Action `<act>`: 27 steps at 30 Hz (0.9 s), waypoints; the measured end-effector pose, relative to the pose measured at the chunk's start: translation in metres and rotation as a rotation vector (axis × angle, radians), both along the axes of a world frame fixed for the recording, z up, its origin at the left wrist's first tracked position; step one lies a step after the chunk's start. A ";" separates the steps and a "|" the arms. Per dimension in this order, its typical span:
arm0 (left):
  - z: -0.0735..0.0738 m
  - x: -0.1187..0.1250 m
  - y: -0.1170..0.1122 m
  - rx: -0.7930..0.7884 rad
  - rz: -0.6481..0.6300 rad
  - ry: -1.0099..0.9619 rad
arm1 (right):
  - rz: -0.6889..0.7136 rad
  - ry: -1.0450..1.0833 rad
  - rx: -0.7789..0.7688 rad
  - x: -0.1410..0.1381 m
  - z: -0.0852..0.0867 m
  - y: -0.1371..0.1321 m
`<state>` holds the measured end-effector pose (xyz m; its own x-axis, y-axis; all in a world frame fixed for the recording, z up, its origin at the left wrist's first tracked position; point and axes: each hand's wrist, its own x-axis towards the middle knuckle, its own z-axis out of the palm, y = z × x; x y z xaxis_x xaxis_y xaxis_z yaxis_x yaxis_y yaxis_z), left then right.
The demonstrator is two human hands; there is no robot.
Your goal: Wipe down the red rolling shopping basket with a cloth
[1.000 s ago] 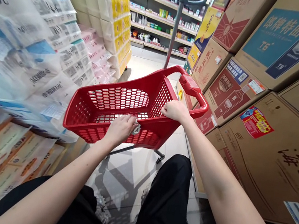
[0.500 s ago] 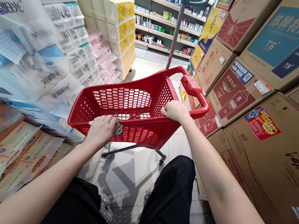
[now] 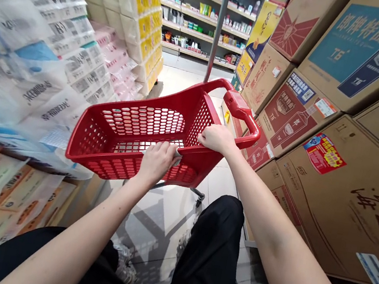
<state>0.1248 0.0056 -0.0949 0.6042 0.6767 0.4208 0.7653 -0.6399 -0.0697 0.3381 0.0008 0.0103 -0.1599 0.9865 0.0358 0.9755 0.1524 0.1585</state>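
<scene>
- Cloth (image 3: pixel 177 158), pale, lies under left hand (image 3: pixel 157 160) on near rim (image 3: pixel 191 151) of red shopping trolley (image 3: pixel 205 164).
- Left hand has slid back toward handle (image 3: pixel 235 102); apparently mid-rim is being rubbed again.
- Left fingers (image 3: pixel 164 146) curled tight over cloth.
- Right hand (image 3: pixel 217 138) unmoved, fingers folded over rim, apparently steadying.
- Trolley stands between paper packs (image 3: pixel 76 53) and cartons (image 3: pixel 314 183).

Bare forearms (image 3: pixel 265 209), loose black trousers (image 3: pixel 212 253) with soft creases, and whitish, grey-mottled shoes (image 3: pixel 125 268)
</scene>
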 end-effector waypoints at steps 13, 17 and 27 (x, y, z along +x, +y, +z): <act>0.004 -0.021 0.015 -0.132 -0.113 -0.116 | -0.018 -0.006 -0.031 -0.013 0.006 0.005; 0.016 0.020 0.018 -0.234 -0.280 -0.201 | 0.004 0.016 -0.014 -0.009 0.002 0.010; 0.039 0.041 0.023 -0.466 -0.205 -0.066 | -0.009 0.002 0.011 -0.005 0.000 0.009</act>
<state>0.1657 0.0282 -0.0563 0.7260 0.6723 0.1448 0.6143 -0.7286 0.3030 0.3333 0.0102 0.0104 -0.1514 0.9873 0.0473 0.9771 0.1422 0.1582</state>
